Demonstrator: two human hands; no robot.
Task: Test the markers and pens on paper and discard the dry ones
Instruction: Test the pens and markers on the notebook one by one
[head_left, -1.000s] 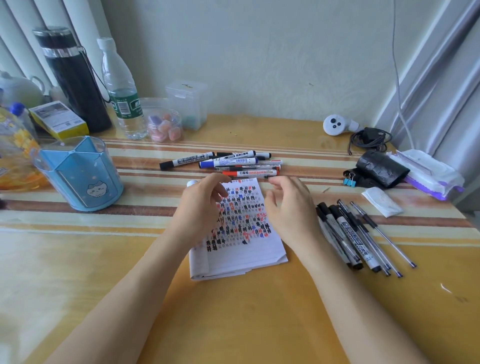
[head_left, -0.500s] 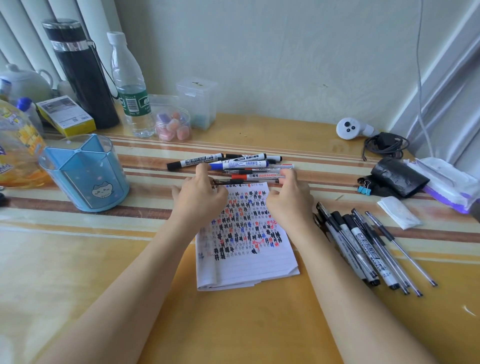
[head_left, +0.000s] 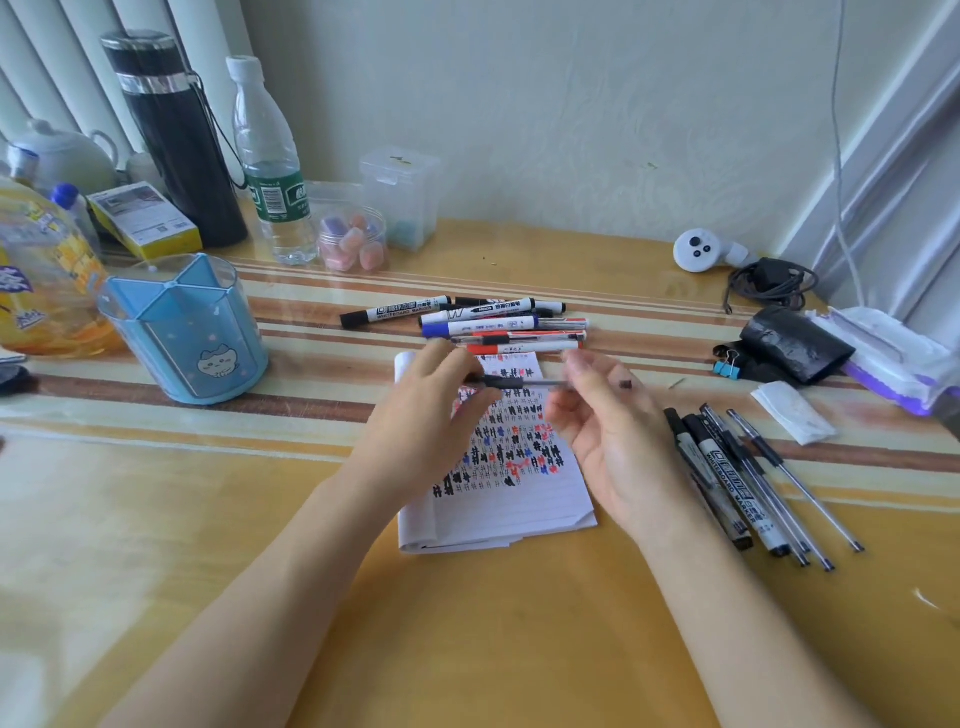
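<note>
Over the top of the scribbled test paper (head_left: 524, 499), both hands hold one thin black pen (head_left: 535, 384) level. My left hand (head_left: 431, 415) pinches its dark grip end. My right hand (head_left: 613, 431) pinches the clear barrel, and the pen's dark tail shows past its fingers. Several markers and pens (head_left: 467, 317) lie in a row just beyond the paper. A second group of markers and thin pens (head_left: 737, 478) lies right of my right hand.
A blue pen holder (head_left: 182, 332) stands at the left, with a black flask (head_left: 176, 140), a water bottle (head_left: 270, 171) and small clear boxes behind it. At the right are a black pouch (head_left: 795, 343), a binder clip, a tissue pack and a folded white wipe (head_left: 792, 413).
Both hands came back from the row of markers with a thin black pen and lifted it above the paper. The camera moved closer and tilted slightly.
</note>
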